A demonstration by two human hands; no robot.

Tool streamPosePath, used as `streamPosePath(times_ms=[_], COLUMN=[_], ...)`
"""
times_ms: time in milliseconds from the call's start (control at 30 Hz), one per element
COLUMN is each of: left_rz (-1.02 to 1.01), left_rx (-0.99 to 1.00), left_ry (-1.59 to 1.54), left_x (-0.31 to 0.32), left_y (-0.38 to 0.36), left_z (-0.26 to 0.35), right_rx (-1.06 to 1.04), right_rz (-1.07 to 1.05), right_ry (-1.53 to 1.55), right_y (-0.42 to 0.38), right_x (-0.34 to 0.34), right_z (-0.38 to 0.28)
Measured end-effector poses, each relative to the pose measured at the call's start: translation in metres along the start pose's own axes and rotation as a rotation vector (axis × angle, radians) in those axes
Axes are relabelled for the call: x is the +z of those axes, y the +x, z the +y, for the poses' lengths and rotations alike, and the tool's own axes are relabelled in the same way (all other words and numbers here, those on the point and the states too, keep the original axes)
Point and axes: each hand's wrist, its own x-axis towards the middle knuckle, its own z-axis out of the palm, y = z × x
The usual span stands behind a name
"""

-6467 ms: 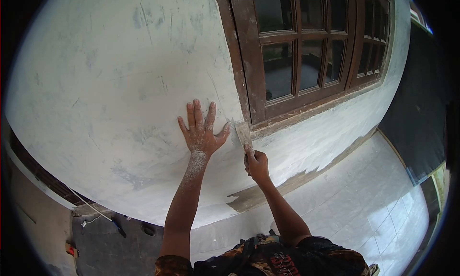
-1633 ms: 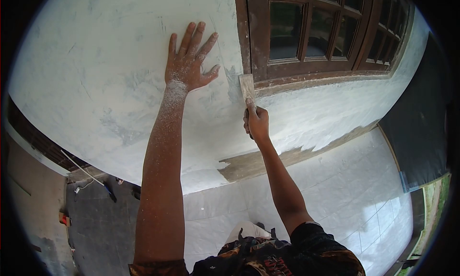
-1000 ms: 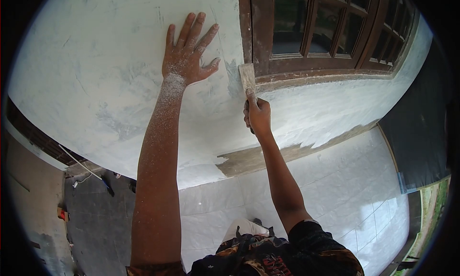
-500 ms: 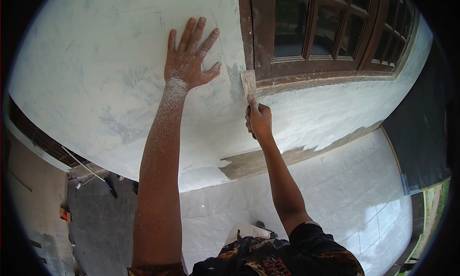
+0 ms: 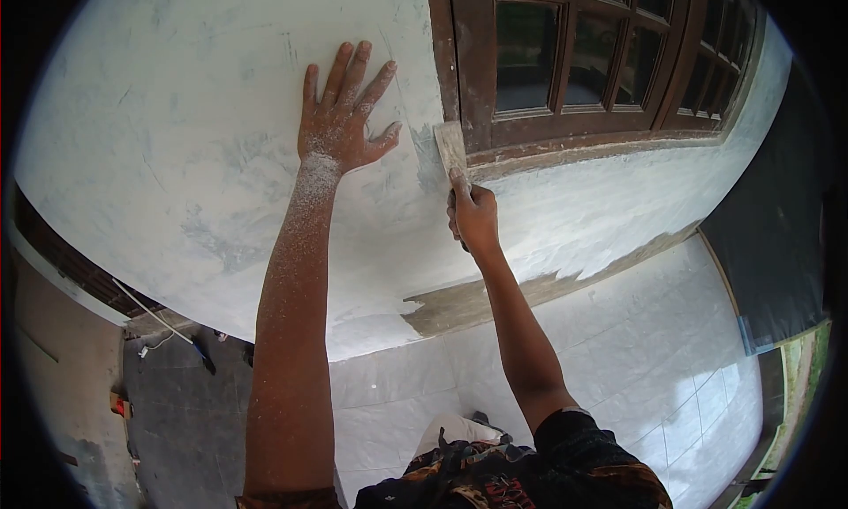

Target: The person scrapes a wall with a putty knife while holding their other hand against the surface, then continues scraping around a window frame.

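My left hand (image 5: 340,125) lies flat against the whitish plastered wall (image 5: 212,111), fingers spread, with white dust on the wrist and forearm. My right hand (image 5: 473,216) is closed round the handle of a putty knife (image 5: 451,148). The knife's flat blade points up and meets the wall beside the lower left corner of the brown wooden window frame (image 5: 475,85). Most of the handle is hidden in the fist.
A bare grey-brown strip (image 5: 495,304) runs along the wall's foot above the pale floor covering (image 5: 609,359). A long pole (image 5: 159,319) leans at the lower left over dark tiles (image 5: 190,412). Dark sheeting (image 5: 760,235) hangs at the right.
The putty knife's blade has shifted slightly left, off the window frame's corner and onto the wall. My left hand stays spread on the wall; the whole view has moved a little.
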Motion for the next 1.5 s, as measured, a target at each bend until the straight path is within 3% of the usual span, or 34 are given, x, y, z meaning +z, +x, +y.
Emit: streamPosePath(times_ms=[467,767,967,1500], left_rz=[0.050,0.048,0.044,0.068], left_rx=[0.020,0.018,0.018,0.019], left_ry=[-0.078,-0.067,-0.071,-0.069], left_x=[-0.003,-0.001,-0.002,-0.003], left_y=[0.000,-0.002,0.000,0.000], left_z=[0.000,0.001,0.000,0.001], right_rx=[-0.039,0.060,0.106,0.105], right_rz=[-0.033,-0.110,-0.126,-0.208], right_ry=[0.072,0.115,0.089,0.169], right_y=[0.006,0.009,-0.002,0.008], right_x=[-0.003,-0.004,-0.012,-0.011], right_z=[-0.001,-0.012,0.019,0.002])
